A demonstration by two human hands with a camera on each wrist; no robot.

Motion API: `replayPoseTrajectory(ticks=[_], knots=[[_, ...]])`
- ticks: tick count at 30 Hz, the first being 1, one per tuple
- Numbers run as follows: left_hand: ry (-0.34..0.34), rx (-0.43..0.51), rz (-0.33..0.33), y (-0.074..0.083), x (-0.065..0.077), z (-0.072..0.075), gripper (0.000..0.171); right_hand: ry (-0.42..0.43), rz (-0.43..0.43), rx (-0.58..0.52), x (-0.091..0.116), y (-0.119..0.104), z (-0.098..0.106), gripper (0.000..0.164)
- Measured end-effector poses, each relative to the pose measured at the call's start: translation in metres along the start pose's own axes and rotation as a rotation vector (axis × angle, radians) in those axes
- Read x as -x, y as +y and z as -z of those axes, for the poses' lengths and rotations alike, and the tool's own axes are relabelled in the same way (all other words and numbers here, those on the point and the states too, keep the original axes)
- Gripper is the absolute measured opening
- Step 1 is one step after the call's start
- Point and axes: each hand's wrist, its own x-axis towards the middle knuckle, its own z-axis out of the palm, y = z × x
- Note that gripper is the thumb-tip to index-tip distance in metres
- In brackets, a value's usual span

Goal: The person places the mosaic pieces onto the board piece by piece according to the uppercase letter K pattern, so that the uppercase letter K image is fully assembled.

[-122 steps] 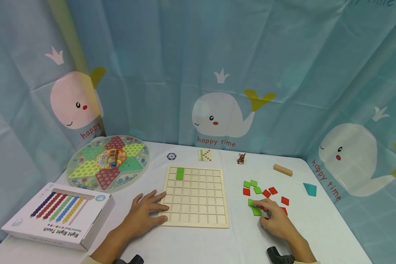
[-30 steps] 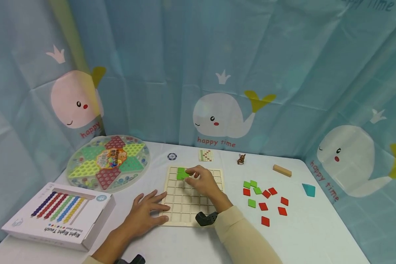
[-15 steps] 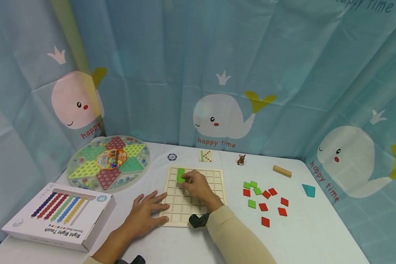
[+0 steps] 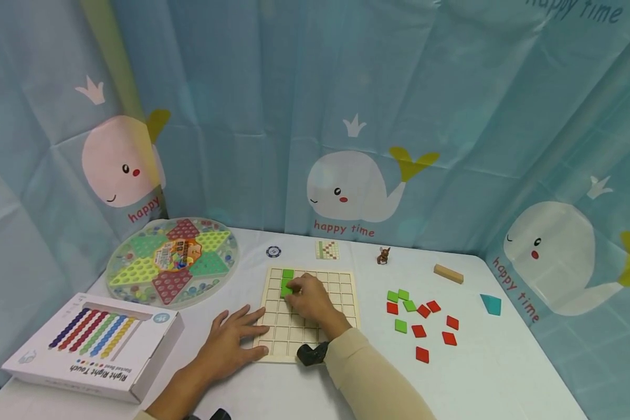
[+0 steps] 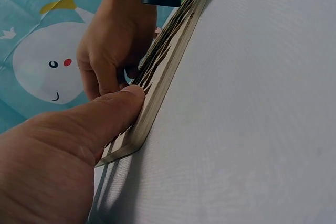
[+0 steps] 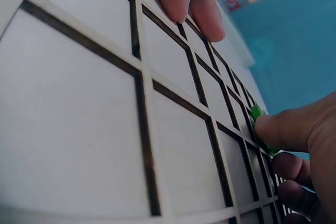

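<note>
A pale wooden grid board [image 4: 310, 335] lies flat mid-table, with green square tiles [image 4: 288, 273] in a column near its far left corner. Over that column is my right hand [image 4: 313, 300], its thumb and fingers pinching a green tile at the column's near end. In the right wrist view, the thumb sits against this green tile [image 6: 256, 113], which the hand partly hides. My left hand [image 4: 236, 335] rests at the board's left edge with fingers spread, fingertips touching the frame. The left wrist view shows its thumb [image 5: 123, 103] on the board's rim.
Loose green tiles [image 4: 401, 326] and red tiles [image 4: 422, 354] lie right of the board. Behind it are a poker chip [image 4: 273, 252], a pattern card [image 4: 328, 250] and a mouse figurine [image 4: 383, 255]. A boxed bead toy [image 4: 152, 350] and round game board [image 4: 173, 262] stand left; a wooden block [image 4: 448, 273] right.
My right hand has gone from the loose tiles on the right to the board, bringing a green tile, and lately shifted slightly nearer along the column. The left hand has stayed put.
</note>
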Motion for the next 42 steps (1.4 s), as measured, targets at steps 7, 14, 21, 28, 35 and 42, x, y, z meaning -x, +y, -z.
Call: replayPoseTrajectory(ticks=[7, 14, 21, 28, 35, 42], knots=[[0.002, 0.000, 0.002, 0.001, 0.001, 0.000, 0.040, -0.011, 0.016, 0.070, 0.001, -0.001, -0.003, 0.024], [-0.008, -0.007, 0.011, 0.001, 0.000, 0.000, 0.040, -0.015, 0.045, 0.056, 0.006, -0.001, 0.001, 0.025], [-0.007, -0.006, 0.005, 0.000, 0.000, 0.000, 0.042, 0.025, 0.065, 0.002, 0.020, -0.007, 0.022, 0.026], [0.016, 0.004, 0.002, 0.000, 0.000, -0.002, 0.042, 0.069, 0.128, -0.034, 0.039, -0.008, 0.052, 0.029], [0.022, 0.033, 0.004, 0.002, -0.002, -0.003, 0.041, 0.132, 0.198, -0.075, 0.062, -0.007, 0.083, 0.032], [0.004, 0.016, 0.034, 0.001, 0.000, -0.001, 0.042, 0.163, 0.166, -0.074, 0.092, -0.004, 0.116, 0.034]])
